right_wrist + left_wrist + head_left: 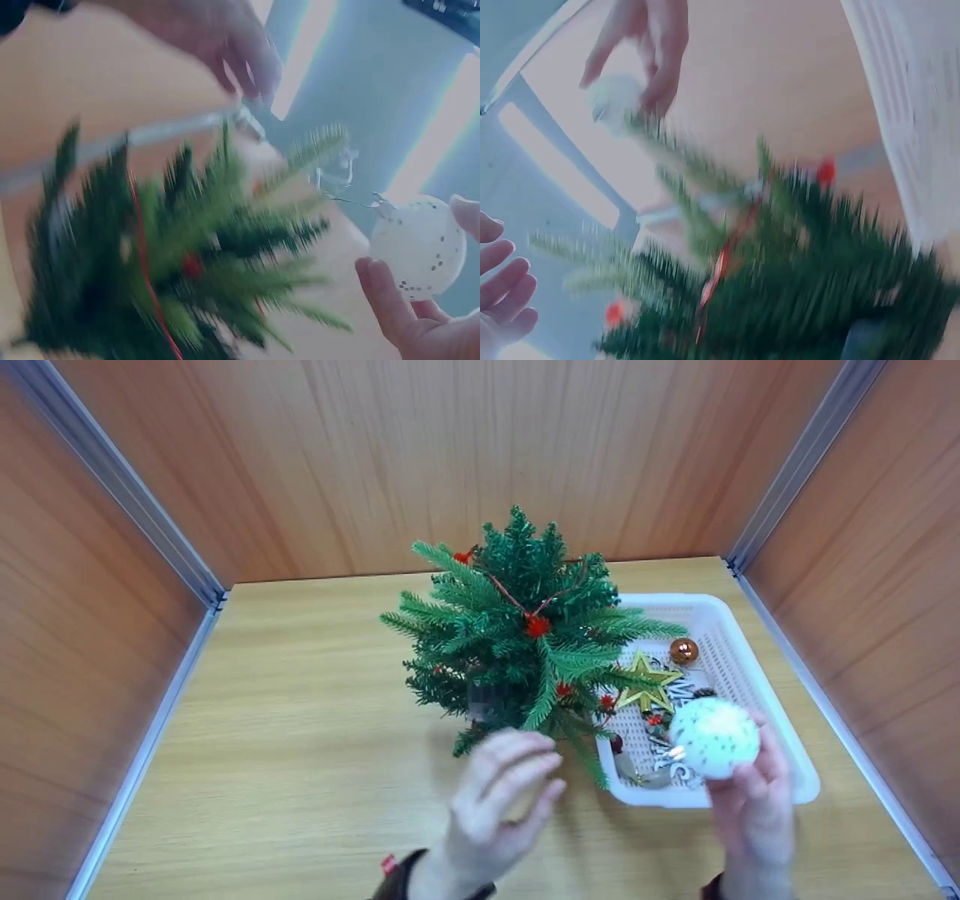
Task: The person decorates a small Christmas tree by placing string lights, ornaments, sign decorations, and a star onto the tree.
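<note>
My right hand [757, 795] grips a white bauble [715, 737] with dark speckles, held over the front of the white basket [806, 780]. In the right wrist view a thin silvery hook stands out from the top of the bauble [418, 247], pointing toward the branches. My left hand [499, 802] hovers in front of a small green Christmas tree [517, 660], fingers loosely bent with nothing between them. A red string with red tufts [537, 625] winds around the tree. Some tree branches overlap the basket's left side.
Inside the basket lie a gold star [649, 684], a copper-coloured ball [683, 651], silvery letter pieces [679, 690] and several small ornaments. Wooden panels [480, 457] with metal edge strips [142, 472] enclose the table [262, 720] at the back and both sides.
</note>
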`<state>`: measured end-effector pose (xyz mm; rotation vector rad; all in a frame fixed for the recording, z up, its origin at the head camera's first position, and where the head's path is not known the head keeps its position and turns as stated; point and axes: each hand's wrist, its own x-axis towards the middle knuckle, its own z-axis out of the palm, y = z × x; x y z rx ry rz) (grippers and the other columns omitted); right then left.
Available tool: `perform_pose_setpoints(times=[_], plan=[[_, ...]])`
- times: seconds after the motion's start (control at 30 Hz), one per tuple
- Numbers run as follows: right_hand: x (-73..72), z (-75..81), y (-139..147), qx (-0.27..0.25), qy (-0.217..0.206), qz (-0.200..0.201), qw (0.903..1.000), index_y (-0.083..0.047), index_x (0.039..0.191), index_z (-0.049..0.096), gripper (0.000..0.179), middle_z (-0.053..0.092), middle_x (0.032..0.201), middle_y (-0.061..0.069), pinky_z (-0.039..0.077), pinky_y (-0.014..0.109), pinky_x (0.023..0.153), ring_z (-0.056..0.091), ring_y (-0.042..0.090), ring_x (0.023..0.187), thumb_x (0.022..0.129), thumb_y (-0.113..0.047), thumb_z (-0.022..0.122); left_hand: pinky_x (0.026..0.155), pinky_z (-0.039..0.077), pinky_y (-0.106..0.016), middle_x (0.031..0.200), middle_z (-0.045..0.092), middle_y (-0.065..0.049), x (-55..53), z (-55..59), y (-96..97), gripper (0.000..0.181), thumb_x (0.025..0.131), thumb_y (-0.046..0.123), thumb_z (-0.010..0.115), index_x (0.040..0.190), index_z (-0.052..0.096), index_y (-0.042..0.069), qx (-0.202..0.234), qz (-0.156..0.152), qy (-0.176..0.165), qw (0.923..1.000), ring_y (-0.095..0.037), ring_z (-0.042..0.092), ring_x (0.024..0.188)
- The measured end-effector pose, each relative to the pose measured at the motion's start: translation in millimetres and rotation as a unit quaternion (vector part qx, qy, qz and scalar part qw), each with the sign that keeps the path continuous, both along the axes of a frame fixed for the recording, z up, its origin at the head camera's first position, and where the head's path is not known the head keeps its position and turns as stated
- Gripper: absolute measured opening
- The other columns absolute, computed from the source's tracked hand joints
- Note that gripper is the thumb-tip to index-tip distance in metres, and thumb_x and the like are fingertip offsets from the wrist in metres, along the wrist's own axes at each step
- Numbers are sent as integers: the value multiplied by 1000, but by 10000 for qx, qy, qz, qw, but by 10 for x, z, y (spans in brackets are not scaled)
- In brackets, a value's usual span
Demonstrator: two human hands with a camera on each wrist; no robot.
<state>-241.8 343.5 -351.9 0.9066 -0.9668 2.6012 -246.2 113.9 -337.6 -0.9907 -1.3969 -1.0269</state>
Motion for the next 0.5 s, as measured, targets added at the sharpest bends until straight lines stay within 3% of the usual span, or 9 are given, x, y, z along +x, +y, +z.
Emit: perform_pose_setpoints(times=[0.1, 0.2, 0.33, 0.5], plan=[[77, -38, -169, -378, 142, 237, 9989, 13, 118, 33, 39, 41, 119, 29, 43, 41, 88, 49, 38, 103, 84, 5, 49, 78, 48, -31, 92, 58, -19, 86, -93, 93, 19, 82, 8, 60, 89, 58, -10, -133, -401, -573, 9975, -27, 56, 85], [131, -80, -308, -689, 252, 326, 9968, 13, 118, 31, 39, 40, 118, 29, 41, 44, 90, 48, 39, 104, 83, 6, 47, 78, 48, -28, 96, 59, -16, 154, -189, 166, 26, 83, 12, 62, 97, 57, -9, -163, -776, -1407, 9869, -22, 56, 88], [170, -198, -429, -870, 267, 363, 9952, 10, 119, 29, 42, 40, 118, 30, 39, 45, 91, 47, 42, 104, 83, 3, 50, 68, 48, -21, 95, 60, -12, 206, -277, 242, 32, 84, 17, 62, 105, 55, -6, -43, -1349, -2406, 9612, -16, 56, 81], [212, -380, -465, -978, -33, 324, 9947, 7, 121, 27, 45, 36, 121, 29, 36, 46, 93, 45, 45, 106, 82, 3, 51, 56, 47, -20, 87, 61, -11, 231, -299, 282, 16, 81, 3, 61, 95, 58, -3, 453, -2157, -3146, 9233, -14, 55, 70]])
